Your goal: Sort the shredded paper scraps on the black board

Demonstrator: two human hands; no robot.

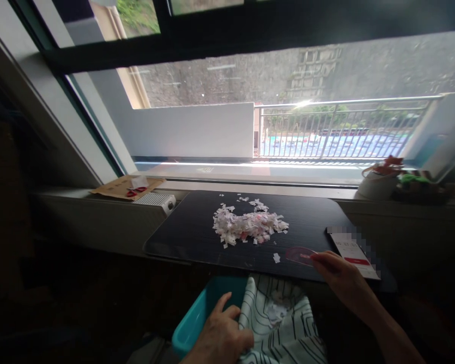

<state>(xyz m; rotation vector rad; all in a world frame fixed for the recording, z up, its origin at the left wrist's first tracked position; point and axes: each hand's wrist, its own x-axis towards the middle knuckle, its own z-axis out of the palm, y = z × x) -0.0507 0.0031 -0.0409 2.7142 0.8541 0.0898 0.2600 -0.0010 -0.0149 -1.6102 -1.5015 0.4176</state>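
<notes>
Beside the flat black table (pixel 307 215), dark-striped white cloth (pixel 255 318) held a few white paper scraps (pixel 278 309); most lay in a heap (pixel 254 226)
on the table. The left hand (pixel 227 331) touched the cloth, grip unclear; the right hand (pixel 337 275) pinched a translucent pink disc (pixel 298 256).

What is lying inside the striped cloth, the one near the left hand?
Pale scraps, apparently paper, lie in the hollow of the striped cloth. Whatever is beneath the scraps and the cloth is covered, so it cannot be seen.
</notes>
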